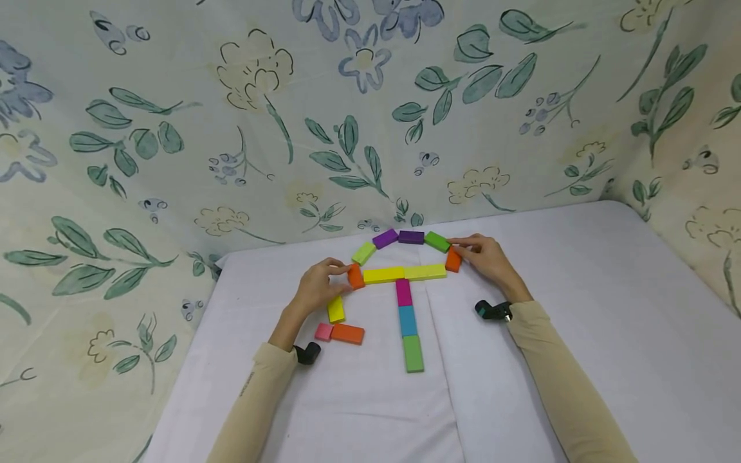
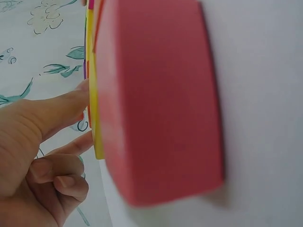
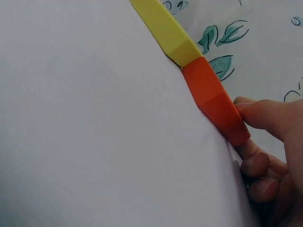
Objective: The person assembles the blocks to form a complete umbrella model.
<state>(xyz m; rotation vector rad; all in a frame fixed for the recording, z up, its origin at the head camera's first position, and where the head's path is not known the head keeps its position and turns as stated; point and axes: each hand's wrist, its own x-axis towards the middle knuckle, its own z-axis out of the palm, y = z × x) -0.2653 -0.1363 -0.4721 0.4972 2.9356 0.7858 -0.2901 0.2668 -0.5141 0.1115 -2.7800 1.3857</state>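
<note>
My left hand (image 1: 315, 286) pinches an orange block (image 1: 356, 276) at the left end of a curved row, thumb and forefinger at its edges. In the left wrist view a pink block (image 2: 165, 99) fills the foreground and partly hides the fingertips. At the curve's right end my right hand (image 1: 491, 258) holds another orange block (image 3: 215, 101) with thumb and forefinger, close beside a green block (image 1: 437, 242). Two yellow blocks (image 1: 384, 276) form a straight bar between the orange ones. Purple blocks (image 1: 411, 237) and a lime block (image 1: 363, 253) complete the arc above.
Below the bar runs a column of magenta (image 1: 403, 292), blue (image 1: 408, 321) and green blocks (image 1: 413, 354). Near the left wrist lie a yellow block (image 1: 336, 310), a small pink block and an orange block (image 1: 348, 334). A floral cloth (image 1: 359, 128) hangs behind the white table (image 1: 579, 270).
</note>
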